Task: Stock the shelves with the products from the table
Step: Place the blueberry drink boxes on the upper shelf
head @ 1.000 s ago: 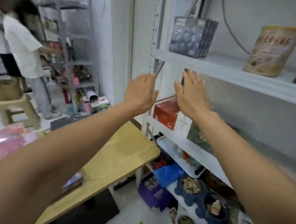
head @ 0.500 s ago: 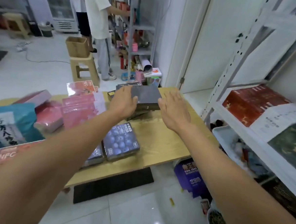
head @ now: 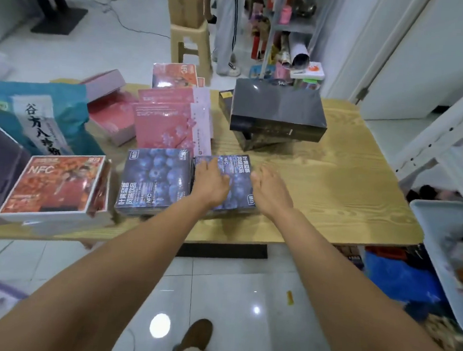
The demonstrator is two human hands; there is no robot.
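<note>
Pulling back from black box (head: 278, 110), both hands are now working at wooden table (head: 347, 189) near edge: left hand (head: 210, 186) is resting flat on blueberry box (head: 236, 170), right hand (head: 271, 194) is hovering open and empty just beside it. White shelf rack (head: 447, 135) is standing at right, glossy tile floor (head: 216, 292) shining below.

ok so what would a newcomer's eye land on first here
Probably the two hands reaching over the near edge of the table: the left hand spread over a blueberry-print box, the right hand open at that box's right side. Next, the glossy black box stacked askew on another dark one toward the far side, and the bright orange NFC box at the near left.
</note>
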